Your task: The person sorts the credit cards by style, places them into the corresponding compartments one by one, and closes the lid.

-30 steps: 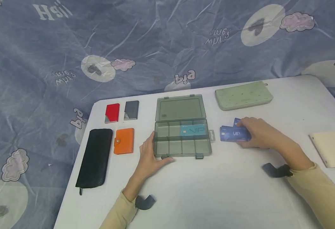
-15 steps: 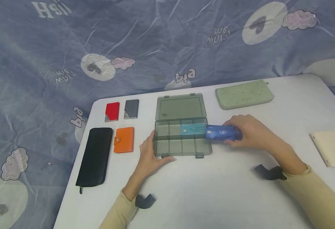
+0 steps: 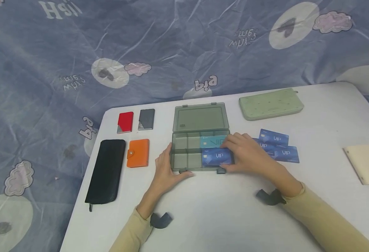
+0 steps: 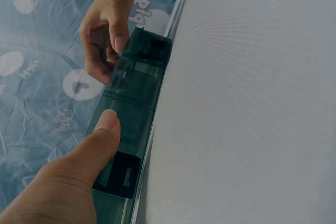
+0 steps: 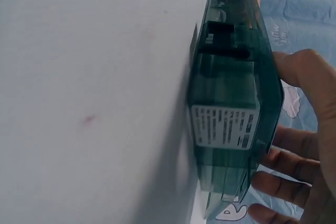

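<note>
A greenish see-through compartment box (image 3: pixel 180 161) lies with its lid folded back. My left hand (image 3: pixel 165 173) holds its near left corner, fingers along the left side; the left wrist view shows the thumb (image 4: pixel 97 145) against the front wall. A teal VIP card (image 3: pixel 207 141) lies in the back right compartments. Over the front right ones is a blue VIP card (image 3: pixel 214 157), pinched by my right hand (image 3: pixel 250 154) at its right end, fingers at the back edge and thumb at the front. Several fingers of that hand show beside the box in the right wrist view.
Three overlapping blue VIP cards (image 3: pixel 274 137) lie right of the box. Behind them is a green zip wallet (image 3: pixel 271 104); a cream booklet (image 3: pixel 365 164) lies far right. At left are a red card case (image 3: pixel 125 121), grey card case (image 3: pixel 146 119), orange card holder (image 3: pixel 138 153) and black wallet (image 3: pixel 107 171).
My right hand has carried the blue card leftward from the pile to over the box's front right compartments. The remaining blue cards are now uncovered. My left hand has stayed at the box corner.
</note>
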{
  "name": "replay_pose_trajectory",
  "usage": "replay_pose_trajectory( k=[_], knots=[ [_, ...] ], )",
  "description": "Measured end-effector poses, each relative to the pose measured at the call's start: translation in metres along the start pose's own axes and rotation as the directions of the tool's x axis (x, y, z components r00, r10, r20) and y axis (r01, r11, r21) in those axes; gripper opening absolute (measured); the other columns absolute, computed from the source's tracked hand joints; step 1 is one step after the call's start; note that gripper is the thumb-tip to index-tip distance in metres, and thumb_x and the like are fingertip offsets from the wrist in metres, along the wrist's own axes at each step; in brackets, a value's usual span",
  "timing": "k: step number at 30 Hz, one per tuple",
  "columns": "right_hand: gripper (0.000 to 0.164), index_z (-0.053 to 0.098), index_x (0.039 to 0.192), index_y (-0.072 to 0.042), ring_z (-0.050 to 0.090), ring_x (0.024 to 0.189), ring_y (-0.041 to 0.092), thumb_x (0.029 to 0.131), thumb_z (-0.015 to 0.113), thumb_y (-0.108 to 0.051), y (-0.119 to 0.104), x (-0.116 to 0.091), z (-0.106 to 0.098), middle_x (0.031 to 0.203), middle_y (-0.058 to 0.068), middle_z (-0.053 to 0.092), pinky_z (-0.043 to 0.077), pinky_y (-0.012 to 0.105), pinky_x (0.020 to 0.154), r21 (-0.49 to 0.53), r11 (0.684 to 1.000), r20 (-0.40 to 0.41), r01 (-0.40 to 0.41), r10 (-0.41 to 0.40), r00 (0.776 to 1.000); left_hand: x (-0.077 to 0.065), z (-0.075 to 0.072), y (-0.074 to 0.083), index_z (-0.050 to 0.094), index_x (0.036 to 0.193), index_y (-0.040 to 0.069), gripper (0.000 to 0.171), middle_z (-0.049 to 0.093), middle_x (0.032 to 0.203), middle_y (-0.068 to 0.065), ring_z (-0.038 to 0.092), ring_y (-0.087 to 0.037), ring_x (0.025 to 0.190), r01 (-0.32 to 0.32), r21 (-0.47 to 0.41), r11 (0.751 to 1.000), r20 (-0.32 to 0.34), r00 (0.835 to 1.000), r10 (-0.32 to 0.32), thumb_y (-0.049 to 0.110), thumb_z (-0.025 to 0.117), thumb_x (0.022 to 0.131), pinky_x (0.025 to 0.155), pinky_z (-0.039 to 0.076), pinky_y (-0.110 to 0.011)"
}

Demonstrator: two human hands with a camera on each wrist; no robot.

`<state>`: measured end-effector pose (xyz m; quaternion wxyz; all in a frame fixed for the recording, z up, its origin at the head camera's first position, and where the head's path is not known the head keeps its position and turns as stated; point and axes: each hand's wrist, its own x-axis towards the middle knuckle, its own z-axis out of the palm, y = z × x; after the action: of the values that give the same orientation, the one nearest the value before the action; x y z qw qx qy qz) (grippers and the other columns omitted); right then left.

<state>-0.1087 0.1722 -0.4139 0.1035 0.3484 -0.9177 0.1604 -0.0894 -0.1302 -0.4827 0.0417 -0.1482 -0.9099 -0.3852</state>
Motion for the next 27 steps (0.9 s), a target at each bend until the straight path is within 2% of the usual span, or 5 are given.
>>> replay_pose_trajectory(
  k=[7, 12, 16, 20, 27],
  knots=[
    [0.056, 0.065, 0.111, -0.012, 0.050, 0.104, 0.018, 0.071, 0.073, -0.051, 0.009, -0.015, 0.001, 0.112, 0.001, 0.058, 0.042, 0.037, 0.085, 0.072, 0.997, -0.017, 0.008, -0.007, 1.000, 0.002, 0.000, 0.001, 0.013, 0.148, 0.010, 0.119, 0.031, 0.147, -0.009, 0.031, -0.022, 0.129, -0.003, -0.005, 1.000, 0.000, 1.000, 0.003, 0.061, 0.077, 0.061, 0.104, 0.019, -0.047],
    [0.052, 0.063, 0.116, -0.013, 0.048, 0.114, 0.020, 0.074, 0.074, -0.042, 0.023, -0.035, -0.006, 0.121, 0.002, 0.057, 0.038, 0.043, 0.095, 0.120, 0.991, -0.016, -0.051, 0.054, 0.998, 0.000, -0.001, 0.001, 0.013, 0.149, 0.012, 0.118, 0.031, 0.147, -0.010, 0.031, -0.023, 0.128, 0.006, 0.002, 1.000, 0.004, 1.000, -0.006, 0.060, 0.077, 0.062, 0.103, 0.020, -0.048],
    [0.048, 0.062, 0.115, -0.011, 0.049, 0.112, 0.022, 0.074, 0.077, -0.031, 0.047, -0.054, -0.021, 0.116, 0.002, 0.059, 0.036, 0.045, 0.096, 0.122, 0.982, -0.004, -0.148, 0.149, 0.989, 0.000, -0.002, 0.001, 0.011, 0.149, 0.014, 0.118, 0.030, 0.148, -0.009, 0.030, -0.023, 0.129, 0.008, 0.013, 1.000, 0.011, 1.000, -0.009, 0.061, 0.076, 0.062, 0.104, 0.020, -0.048],
    [0.048, 0.062, 0.113, -0.009, 0.051, 0.106, 0.025, 0.071, 0.080, -0.023, 0.079, -0.072, -0.035, 0.109, 0.006, 0.061, 0.036, 0.045, 0.092, 0.093, 0.966, 0.009, -0.242, 0.243, 0.970, 0.000, -0.001, 0.001, 0.011, 0.149, 0.013, 0.118, 0.030, 0.147, -0.010, 0.031, -0.024, 0.129, 0.001, 0.013, 1.000, 0.011, 1.000, -0.001, 0.060, 0.076, 0.062, 0.104, 0.019, -0.049],
    [0.061, 0.063, 0.111, -0.001, 0.050, 0.098, 0.030, 0.062, 0.085, -0.030, 0.121, -0.088, -0.044, 0.105, 0.014, 0.060, 0.037, 0.046, 0.085, 0.045, 0.951, 0.044, -0.307, 0.305, 0.951, -0.001, -0.001, 0.002, 0.011, 0.149, 0.014, 0.119, 0.029, 0.148, -0.009, 0.029, -0.023, 0.131, 0.013, 0.008, 1.000, 0.019, 1.000, -0.013, 0.061, 0.076, 0.062, 0.105, 0.018, -0.049]
  ],
)
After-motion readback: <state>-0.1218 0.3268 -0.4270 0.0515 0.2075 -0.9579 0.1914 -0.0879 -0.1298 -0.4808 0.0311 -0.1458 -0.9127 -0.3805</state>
